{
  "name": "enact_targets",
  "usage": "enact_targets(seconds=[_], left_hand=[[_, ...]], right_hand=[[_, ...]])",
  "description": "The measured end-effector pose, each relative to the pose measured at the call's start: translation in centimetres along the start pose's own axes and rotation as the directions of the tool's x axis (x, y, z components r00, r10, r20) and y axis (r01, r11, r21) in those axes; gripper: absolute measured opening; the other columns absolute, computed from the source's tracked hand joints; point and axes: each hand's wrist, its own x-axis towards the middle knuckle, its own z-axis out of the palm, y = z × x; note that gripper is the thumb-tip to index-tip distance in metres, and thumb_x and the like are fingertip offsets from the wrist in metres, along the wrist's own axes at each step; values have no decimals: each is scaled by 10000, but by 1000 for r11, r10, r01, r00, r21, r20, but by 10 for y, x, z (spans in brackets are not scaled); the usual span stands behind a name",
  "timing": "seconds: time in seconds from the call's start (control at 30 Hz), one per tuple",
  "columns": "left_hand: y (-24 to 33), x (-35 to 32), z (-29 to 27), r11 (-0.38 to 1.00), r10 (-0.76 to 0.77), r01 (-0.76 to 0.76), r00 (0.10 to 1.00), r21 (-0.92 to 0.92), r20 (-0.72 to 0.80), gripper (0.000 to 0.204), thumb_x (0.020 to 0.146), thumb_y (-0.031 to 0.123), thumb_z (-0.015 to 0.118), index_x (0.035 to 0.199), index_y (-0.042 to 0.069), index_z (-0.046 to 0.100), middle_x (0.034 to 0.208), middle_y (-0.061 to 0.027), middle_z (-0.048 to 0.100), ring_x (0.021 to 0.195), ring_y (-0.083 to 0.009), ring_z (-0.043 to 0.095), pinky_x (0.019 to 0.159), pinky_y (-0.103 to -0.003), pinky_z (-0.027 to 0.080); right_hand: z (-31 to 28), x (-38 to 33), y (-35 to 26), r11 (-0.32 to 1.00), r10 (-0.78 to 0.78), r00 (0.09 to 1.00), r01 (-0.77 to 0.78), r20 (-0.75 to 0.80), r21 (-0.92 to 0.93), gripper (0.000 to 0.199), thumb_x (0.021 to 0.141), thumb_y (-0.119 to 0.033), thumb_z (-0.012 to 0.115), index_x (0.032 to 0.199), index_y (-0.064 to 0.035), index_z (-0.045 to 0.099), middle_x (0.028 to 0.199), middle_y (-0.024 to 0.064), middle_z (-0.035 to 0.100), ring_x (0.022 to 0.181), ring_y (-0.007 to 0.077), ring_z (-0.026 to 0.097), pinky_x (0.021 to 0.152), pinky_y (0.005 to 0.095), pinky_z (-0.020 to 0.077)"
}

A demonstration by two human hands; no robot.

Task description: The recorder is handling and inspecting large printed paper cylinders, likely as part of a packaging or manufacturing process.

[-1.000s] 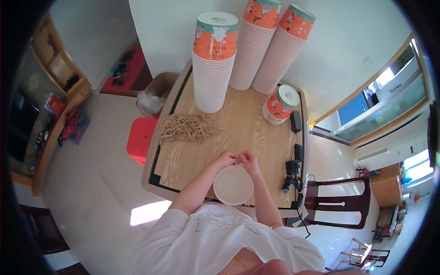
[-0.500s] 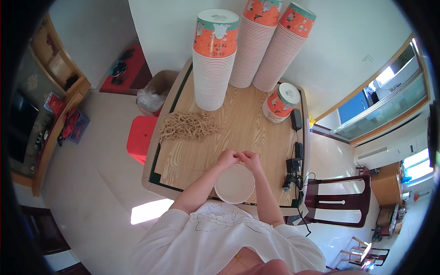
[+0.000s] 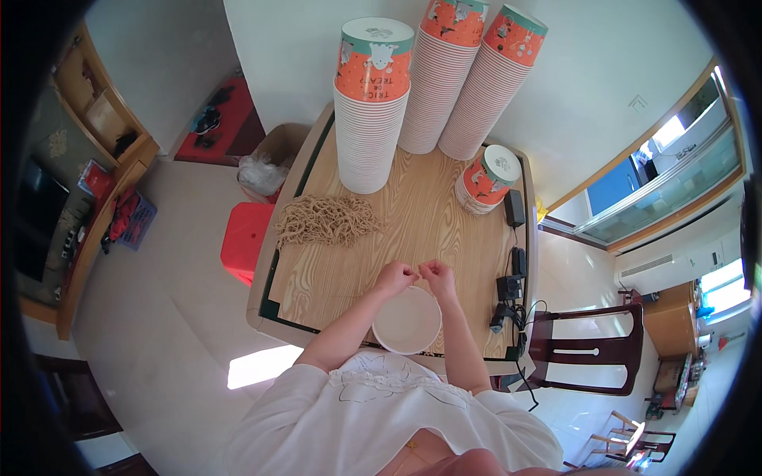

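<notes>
- The left hand [image 3: 395, 278] and the right hand [image 3: 437, 279] are held close together at the far rim of a white bucket [image 3: 406, 320]; whether the rim is touched cannot be made out.
- The fingers of both hands are bent inward, with the tips turned toward each other; whether anything is pinched by them cannot be told at this size.
- The bucket is seen mouth up at the near edge of the wood-patterned bench [image 3: 429, 230], between the two forearms.
- A heap of tan cord [image 3: 327, 221] is laid on the left part of the bench, well apart from the hands.
- Behind the cord, a tall stack of upturned buckets [image 3: 363, 147] is topped with an orange and green print; two similar stacks [image 3: 436, 95] are stood farther back.
- A short stack [image 3: 486, 186] is placed toward the right, near black adapters [image 3: 514, 208] and cables by the right edge.
- The bench is flanked by a red stool [image 3: 243, 238] at left and a dark chair [image 3: 587, 349] at right.
</notes>
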Motion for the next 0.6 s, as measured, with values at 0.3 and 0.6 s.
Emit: enact_targets(seconds=[0.3, 0.6], left_hand=[[-10, 1, 3, 1000, -15, 15, 999, 5, -39, 209, 669, 235, 653, 698, 30, 633, 620, -97, 602, 573, -159, 581, 544, -283, 448], [-3, 2, -30, 973, 224, -227, 971, 29, 77, 281, 680, 323, 665, 602, 61, 600, 705, -79, 539, 591, -168, 530, 550, -284, 434]], right_hand=[[2, -7, -10, 967, 25, 999, -16, 31, -256, 257, 822, -214, 524, 651, -22, 513, 524, 20, 490, 479, 92, 449, 441, 238, 353], [-6, -3, -1, 966, 117, 988, -90, 96, -242, 306, 825, -262, 521, 610, -44, 501, 505, -7, 462, 476, 74, 416, 431, 236, 323]])
